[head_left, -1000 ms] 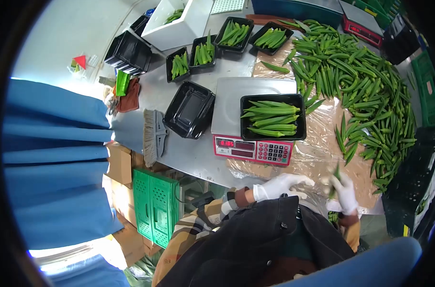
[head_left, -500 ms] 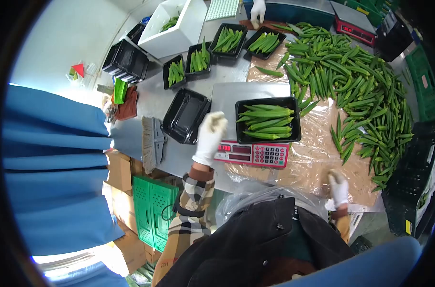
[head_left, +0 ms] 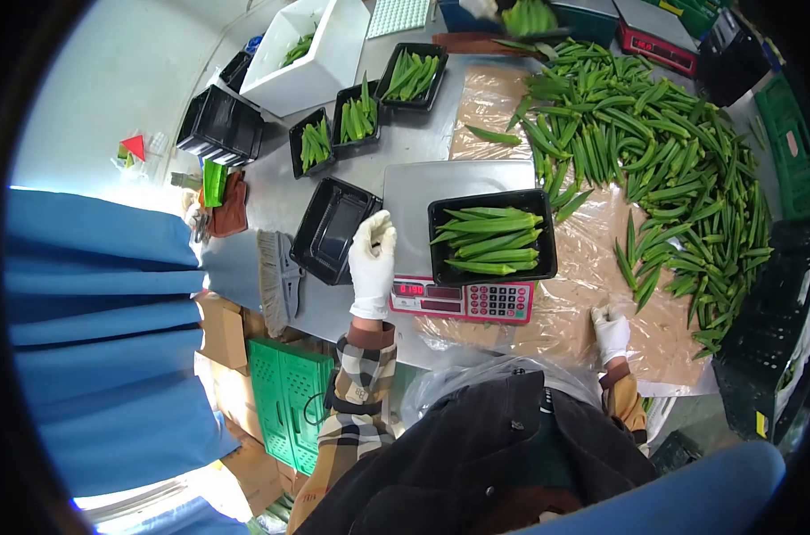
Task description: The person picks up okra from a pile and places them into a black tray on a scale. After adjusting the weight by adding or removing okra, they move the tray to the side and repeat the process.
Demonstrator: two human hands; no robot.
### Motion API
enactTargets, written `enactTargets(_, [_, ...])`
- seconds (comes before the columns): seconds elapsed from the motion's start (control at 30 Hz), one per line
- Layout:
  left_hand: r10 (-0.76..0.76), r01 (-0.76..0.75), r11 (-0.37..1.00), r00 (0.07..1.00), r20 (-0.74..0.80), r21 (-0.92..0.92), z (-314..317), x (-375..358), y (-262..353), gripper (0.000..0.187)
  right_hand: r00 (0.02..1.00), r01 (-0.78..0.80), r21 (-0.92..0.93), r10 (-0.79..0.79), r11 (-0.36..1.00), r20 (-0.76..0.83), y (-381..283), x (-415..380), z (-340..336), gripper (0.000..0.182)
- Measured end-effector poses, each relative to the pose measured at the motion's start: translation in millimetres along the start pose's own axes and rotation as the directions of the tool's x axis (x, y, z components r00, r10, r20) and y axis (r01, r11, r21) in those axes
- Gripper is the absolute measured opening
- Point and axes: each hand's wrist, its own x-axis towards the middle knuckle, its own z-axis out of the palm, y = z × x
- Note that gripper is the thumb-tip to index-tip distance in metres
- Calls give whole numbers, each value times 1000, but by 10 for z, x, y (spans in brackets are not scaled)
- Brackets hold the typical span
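My left hand (head_left: 372,267), in a white glove, hovers between an unfilled black tray (head_left: 326,234) and the scale, its fingers curled with nothing seen in them. On the metal plate of the red scale (head_left: 463,301) sits a black tray (head_left: 494,275) of okra pods (head_left: 494,239), laid side by side. The tray is right of my left hand, off-centre on the plate. My right hand (head_left: 612,334), also gloved, is low over the film-covered cardboard (head_left: 561,308) right of the scale; its fingers are bent inward and nothing shows in them.
A large okra heap (head_left: 645,152) covers the right side. Filled trays (head_left: 413,78) stand at the back left, near a white foam box (head_left: 320,76) and stacked black trays (head_left: 220,125). A brush (head_left: 273,276) lies left. Across the table is a co-worker's blurred gloved hand (head_left: 476,7).
The co-worker's far tray of okra has been lifted and moved to the top edge. My left hand has dropped slightly leftward; my right hand has shifted a little left. The view has shifted slightly.
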Motion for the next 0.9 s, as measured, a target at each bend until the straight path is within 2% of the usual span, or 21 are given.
enactTargets(0.1, [10, -11, 1000, 999, -32, -18, -30, 46, 35, 26, 999, 30, 34, -29, 999, -20, 51, 26, 36, 29])
enactTargets(0.23, [36, -35, 999, 999, 27, -37, 28, 15, 109, 23, 1000, -1, 31, 1, 1000, -1, 52, 46, 44, 29])
enactTargets(0.33, [150, -150, 989, 989, 1, -8, 186, -60, 134, 16, 1000, -26, 5, 26, 1000, 4, -3, 45, 14, 29])
enactTargets(0.37, [217, -221, 973, 974, 67, 72, 215, -107, 180, 13, 1000, -23, 2, 23, 1000, -3, -2, 39, 22, 29])
enactTargets(0.47, [383, -434, 892, 874, 300, 126, 405, -271, 256, 15, 1000, -18, -16, 18, 1000, -14, -33, 27, 1, 29])
enactTargets(0.53, [484, -658, 705, 718, 499, 263, 526, -308, 284, 18, 999, -41, -20, 41, 999, 4, -49, 21, -17, 29])
enactTargets(0.67, [451, -735, 590, 643, 619, 334, 668, -261, 278, 18, 996, -88, -12, 88, 996, 23, -110, -5, -51, 29])
enactTargets(0.7, [385, -747, 557, 620, 684, 363, 676, -227, 343, 19, 996, -84, -10, 84, 996, 16, -130, -9, -63, 29])
enactTargets(0.8, [389, -801, 516, 534, 751, 303, 698, -125, 402, 18, 997, -78, -8, 78, 997, -7, -123, -19, -52, 28])
enactTargets(0.87, [457, -665, 736, 623, 635, 122, 553, -39, 518, 18, 998, -65, -1, 65, 998, -9, -49, 11, -19, 28])
enactTargets(0.9, [456, -543, 840, 701, 548, -4, 446, -7, 593, 17, 998, -66, 3, 66, 998, -9, -16, -7, -6, 28])
